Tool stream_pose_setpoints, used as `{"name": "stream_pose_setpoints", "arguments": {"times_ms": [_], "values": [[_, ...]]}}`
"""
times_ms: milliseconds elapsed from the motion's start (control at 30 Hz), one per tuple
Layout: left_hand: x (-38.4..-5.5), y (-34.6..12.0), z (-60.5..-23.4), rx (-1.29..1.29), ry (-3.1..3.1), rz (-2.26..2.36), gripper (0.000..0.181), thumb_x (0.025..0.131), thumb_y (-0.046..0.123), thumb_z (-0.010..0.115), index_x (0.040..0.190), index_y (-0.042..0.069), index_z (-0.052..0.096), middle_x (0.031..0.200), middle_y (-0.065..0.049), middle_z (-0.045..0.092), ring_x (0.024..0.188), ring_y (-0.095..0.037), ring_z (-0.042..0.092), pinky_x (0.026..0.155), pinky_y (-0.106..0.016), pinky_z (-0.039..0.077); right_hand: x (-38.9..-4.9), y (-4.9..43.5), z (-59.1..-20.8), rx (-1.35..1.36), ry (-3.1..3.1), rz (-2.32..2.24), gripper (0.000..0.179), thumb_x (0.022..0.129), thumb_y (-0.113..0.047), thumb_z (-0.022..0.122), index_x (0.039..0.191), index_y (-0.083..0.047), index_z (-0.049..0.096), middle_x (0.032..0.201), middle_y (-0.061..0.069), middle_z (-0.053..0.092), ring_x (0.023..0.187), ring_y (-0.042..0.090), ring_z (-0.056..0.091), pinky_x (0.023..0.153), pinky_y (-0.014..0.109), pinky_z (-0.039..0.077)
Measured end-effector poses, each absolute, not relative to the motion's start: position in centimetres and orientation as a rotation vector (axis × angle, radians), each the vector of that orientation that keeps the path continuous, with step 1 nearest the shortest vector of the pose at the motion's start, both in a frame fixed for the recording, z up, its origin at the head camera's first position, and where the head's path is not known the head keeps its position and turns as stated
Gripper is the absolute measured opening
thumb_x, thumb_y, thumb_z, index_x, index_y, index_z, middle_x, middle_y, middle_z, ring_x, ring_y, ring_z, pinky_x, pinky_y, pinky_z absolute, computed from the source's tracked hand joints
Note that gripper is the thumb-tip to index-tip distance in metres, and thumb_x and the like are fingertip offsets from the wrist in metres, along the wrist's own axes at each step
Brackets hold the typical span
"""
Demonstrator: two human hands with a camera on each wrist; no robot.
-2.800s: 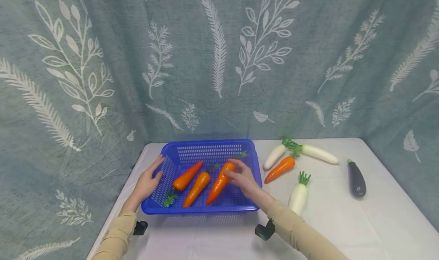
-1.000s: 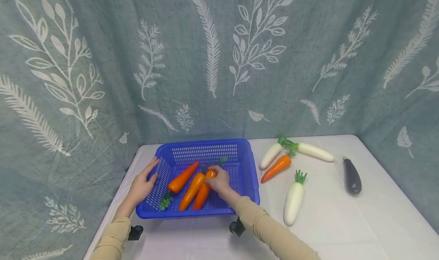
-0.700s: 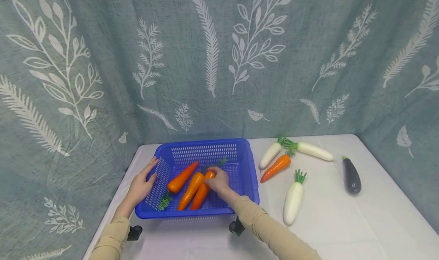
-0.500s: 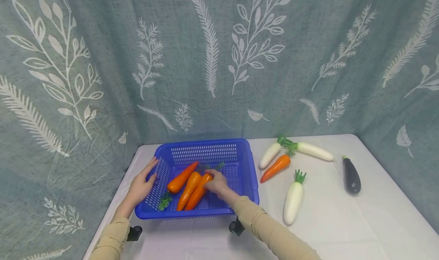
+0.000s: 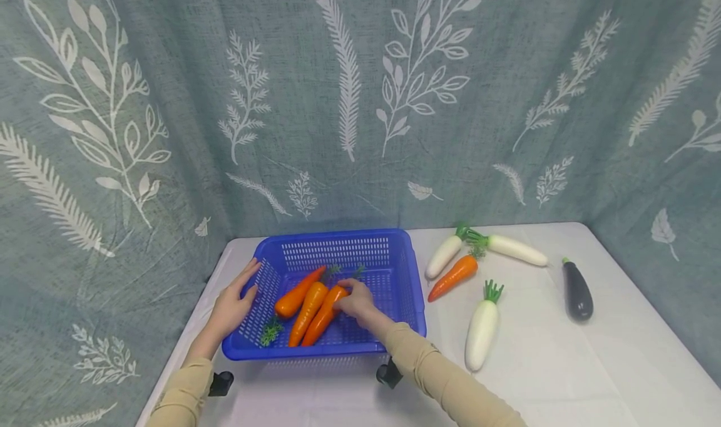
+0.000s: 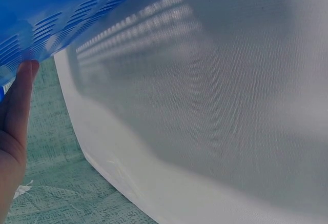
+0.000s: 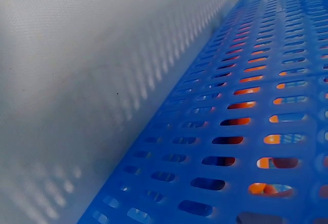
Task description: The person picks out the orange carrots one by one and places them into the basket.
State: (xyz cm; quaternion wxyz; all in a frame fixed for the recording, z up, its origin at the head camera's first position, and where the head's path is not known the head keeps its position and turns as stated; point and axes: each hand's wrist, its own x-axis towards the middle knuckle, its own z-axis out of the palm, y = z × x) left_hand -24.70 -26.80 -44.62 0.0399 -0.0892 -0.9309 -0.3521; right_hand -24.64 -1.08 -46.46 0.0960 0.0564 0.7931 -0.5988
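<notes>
A blue perforated plastic basket (image 5: 323, 350) holds three carrots. My left hand (image 5: 232, 308) rests at its left side, its fingers straight and the thumb apart. In the left wrist view, straight fingers (image 6: 19, 98) touch the outside of the basket wall (image 6: 56, 14). Inside the basket, my right hand (image 5: 357, 303) pinches the top of the rightmost carrot (image 5: 322, 319) between thumb and fingers. The middle carrot (image 5: 308, 314) lies right beside it, with the left carrot (image 5: 298, 293) close by. Only the slotted basket wall (image 7: 205, 147) shows in the right wrist view, orange visible through it.
Right of the basket, on the white table (image 5: 541, 364), lie another carrot (image 5: 452, 278), a white radish (image 5: 444, 257) and a second one (image 5: 517, 250) behind it. A third radish (image 5: 482, 333) is nearer, and an eggplant (image 5: 577, 291) farther right. A patterned curtain (image 5: 315, 101) stands behind.
My right hand has brought its carrot leftward and laid it against the middle one, which has shifted slightly left towards the left carrot. My left hand has stayed at the basket's side.
</notes>
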Motion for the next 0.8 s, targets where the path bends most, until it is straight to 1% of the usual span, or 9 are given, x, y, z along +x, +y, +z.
{"name": "stream_pose_setpoints", "arguments": {"times_ms": [133,233,367,467,633,800], "values": [[-24.68,-26.81,-44.71,-0.283,-2.841,-1.085,0.049,0.098,0.005,0.044,0.145,0.003,0.035,0.156,-0.017,0.025,0.139,-0.045,0.027,0.112,-0.06,0.023,-24.58,-0.97,-46.34,0.142,2.321,-1.769,0.055,0.068,0.01,0.066,0.122,0.001,0.06,0.11,0.021,0.062,0.086,0.023,0.059,0.068,0.028,0.053],[-24.72,-26.88,-44.84,-0.29,-2.836,-1.09,0.049,0.097,0.005,0.044,0.145,0.003,0.036,0.155,-0.017,0.025,0.139,-0.045,0.027,0.112,-0.06,0.023,-24.55,-0.9,-46.31,0.116,2.286,-1.766,0.056,0.07,0.01,0.066,0.124,0.001,0.059,0.113,0.022,0.061,0.088,0.024,0.059,0.069,0.029,0.053],[-24.8,-26.98,-45.03,-0.293,-2.84,-1.098,0.049,0.097,0.005,0.044,0.146,0.003,0.035,0.156,-0.017,0.025,0.139,-0.045,0.026,0.111,-0.061,0.023,-24.6,-0.92,-46.48,0.065,2.272,-1.759,0.056,0.07,0.008,0.067,0.125,0.001,0.058,0.117,0.023,0.06,0.094,0.027,0.06,0.075,0.032,0.055],[-24.85,-27.04,-45.11,-0.295,-2.842,-1.097,0.05,0.097,0.005,0.044,0.146,0.004,0.034,0.156,-0.017,0.024,0.139,-0.045,0.026,0.111,-0.062,0.023,-24.63,-0.93,-46.61,0.01,2.284,-1.742,0.057,0.071,0.007,0.068,0.126,0.001,0.057,0.12,0.023,0.059,0.099,0.03,0.06,0.08,0.037,0.055],[-24.93,-27.07,-45.18,-0.295,-2.837,-1.089,0.05,0.096,0.004,0.044,0.146,0.004,0.035,0.156,-0.017,0.024,0.139,-0.045,0.027,0.111,-0.061,0.023,-24.64,-0.96,-46.54,-0.034,2.288,-1.7,0.06,0.072,0.004,0.069,0.129,0.0,0.054,0.126,0.024,0.056,0.109,0.035,0.056,0.091,0.046,0.052],[-24.9,-27.04,-45.21,-0.309,-2.818,-1.081,0.05,0.096,0.005,0.045,0.145,0.003,0.036,0.155,-0.018,0.026,0.138,-0.046,0.028,0.11,-0.062,0.024,-24.58,-0.94,-46.34,-0.027,2.274,-1.696,0.061,0.072,0.003,0.069,0.131,-0.001,0.053,0.129,0.024,0.054,0.112,0.036,0.055,0.09,0.047,0.053]]}}
